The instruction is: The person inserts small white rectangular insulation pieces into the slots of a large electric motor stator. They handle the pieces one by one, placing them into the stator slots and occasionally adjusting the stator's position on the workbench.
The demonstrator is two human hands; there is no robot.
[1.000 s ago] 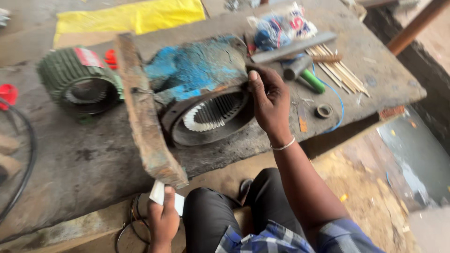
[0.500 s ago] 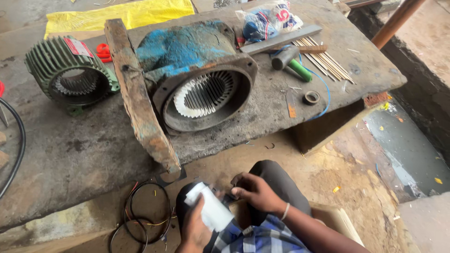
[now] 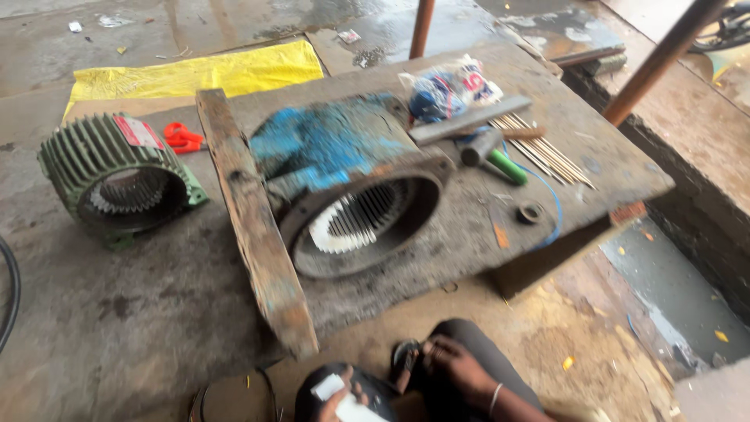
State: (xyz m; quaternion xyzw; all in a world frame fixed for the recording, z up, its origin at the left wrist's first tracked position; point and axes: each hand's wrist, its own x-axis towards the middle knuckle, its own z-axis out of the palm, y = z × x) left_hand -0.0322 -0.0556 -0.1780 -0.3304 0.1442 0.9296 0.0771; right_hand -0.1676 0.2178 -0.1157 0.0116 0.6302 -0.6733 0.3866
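White paper strips already line some slots of the blue motor shell lying on the bench, many still bare, while the left hand grips a white slip and the right hand, fingers curled, rests at the lap.

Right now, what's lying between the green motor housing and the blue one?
In the head view, a rusty wooden plank lies between the green motor housing and the blue motor housing, with red scissors near its far end.
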